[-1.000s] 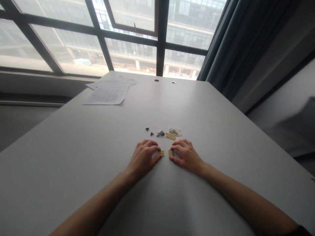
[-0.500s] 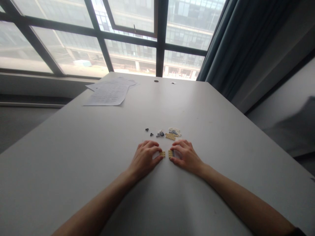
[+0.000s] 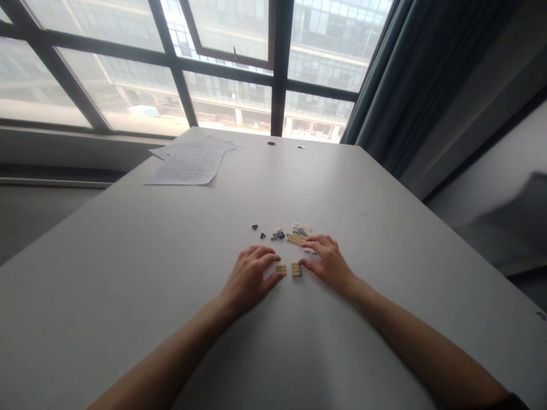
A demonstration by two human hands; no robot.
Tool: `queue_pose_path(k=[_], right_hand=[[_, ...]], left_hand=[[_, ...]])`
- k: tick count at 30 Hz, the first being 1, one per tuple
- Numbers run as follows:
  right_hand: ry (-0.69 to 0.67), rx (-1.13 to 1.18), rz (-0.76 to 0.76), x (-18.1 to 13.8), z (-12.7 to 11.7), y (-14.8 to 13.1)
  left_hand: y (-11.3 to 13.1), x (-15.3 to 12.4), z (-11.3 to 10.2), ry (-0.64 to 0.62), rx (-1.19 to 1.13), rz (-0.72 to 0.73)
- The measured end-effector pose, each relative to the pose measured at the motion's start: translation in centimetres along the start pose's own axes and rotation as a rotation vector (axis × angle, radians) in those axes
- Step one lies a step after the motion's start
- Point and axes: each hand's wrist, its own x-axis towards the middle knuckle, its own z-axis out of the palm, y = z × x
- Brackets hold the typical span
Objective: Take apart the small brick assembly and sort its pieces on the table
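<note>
My left hand (image 3: 249, 277) rests on the white table (image 3: 128, 273) with its fingers curled around a small tan brick plate (image 3: 281, 269), fingertips touching it. A second tan plate with a dark piece on it (image 3: 296, 269) lies free just to the right. My right hand (image 3: 327, 261) lies beside that plate with nothing in it, fingers loosely spread and reaching towards a pile of small tan, white and dark bricks (image 3: 299, 234) just beyond.
Two tiny dark pieces (image 3: 258, 230) lie left of the pile. Printed paper sheets (image 3: 190, 159) lie at the far left of the table. A window and a dark curtain (image 3: 405, 74) stand behind the table's far edge.
My right hand has let go of the tan plate with the dark piece and moved up and right, towards the pile. My left hand has stayed on its small plate.
</note>
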Motion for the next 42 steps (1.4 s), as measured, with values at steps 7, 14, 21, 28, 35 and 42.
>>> queue_pose_path(k=[7, 14, 21, 28, 35, 42], right_hand=[[0.023, -0.139, 0.109, 3.0, 1.0, 0.4], [0.045, -0.225, 0.195, 3.8, 1.3, -0.2], [-0.022, -0.202, 0.204, 4.2, 1.0, 0.1], [0.015, -0.062, 0.082, 4.1, 1.2, -0.2], [0.139, 0.182, -0.070, 2.7, 0.9, -3.8], [0.001, 0.883, 0.281, 2.7, 1.7, -7.5]], left_hand=[[-0.8, -0.3, -0.1, 0.113, 0.005, -0.035], [-0.8, -0.4, -0.2, 0.144, -0.006, -0.052], [-0.7, -0.3, -0.2, 0.147, -0.009, -0.051], [-0.9, -0.4, -0.2, 0.145, -0.010, -0.025], [-0.3, -0.7, -0.7, 0.343, 0.045, 0.077], [0.1, -1.1, -1.2, 0.550, 0.076, 0.095]])
